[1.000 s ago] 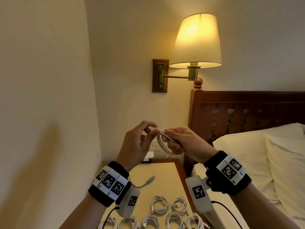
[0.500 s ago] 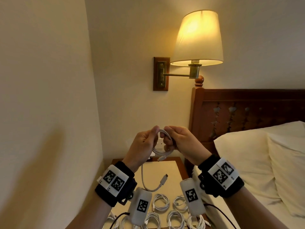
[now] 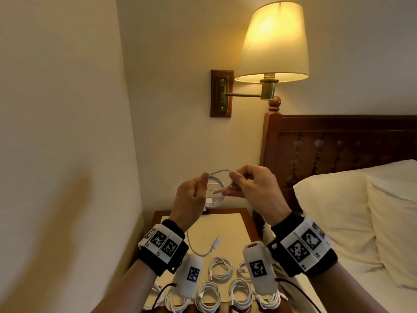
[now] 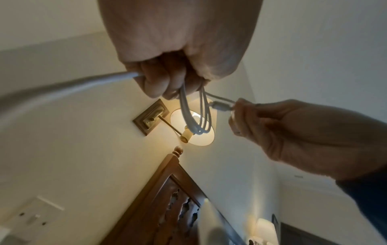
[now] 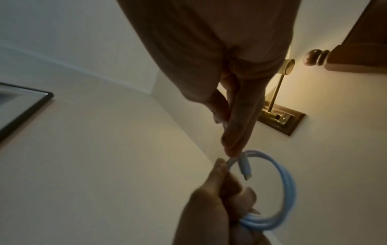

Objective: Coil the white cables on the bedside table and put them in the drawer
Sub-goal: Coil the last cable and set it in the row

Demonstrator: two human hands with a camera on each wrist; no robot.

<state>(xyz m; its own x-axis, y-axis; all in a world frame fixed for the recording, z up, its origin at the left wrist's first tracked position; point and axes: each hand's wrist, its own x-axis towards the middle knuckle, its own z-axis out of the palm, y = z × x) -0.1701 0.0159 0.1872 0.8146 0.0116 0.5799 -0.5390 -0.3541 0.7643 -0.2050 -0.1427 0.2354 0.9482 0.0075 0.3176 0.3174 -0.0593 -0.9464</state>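
Note:
Both hands hold one white cable [image 3: 217, 188] in the air above the bedside table [image 3: 234, 224]. My left hand [image 3: 200, 184] grips the coil's loops [image 4: 196, 116] in curled fingers. My right hand [image 3: 237, 184] pinches the short connector end [image 4: 222, 107] beside the loops, also seen in the right wrist view [image 5: 240, 160]. The cable's loose tail [image 3: 203, 251] hangs from the left hand down to the table top. Several coiled white cables [image 3: 220, 267] lie in rows at the table's near edge, partly hidden by my wrists. No drawer is in view.
A lit wall lamp [image 3: 273, 41] hangs above the hands. The wooden headboard [image 3: 338, 143] and a bed with pillows [image 3: 338, 211] stand to the right. A wall [image 3: 67, 132] runs close on the left, with a socket plate [image 3: 213, 189] behind the coil.
The hands have drawn slightly apart, so the coil shows as an open ring between them. The right hand now pinches the connector end. The tail still hangs to the table.

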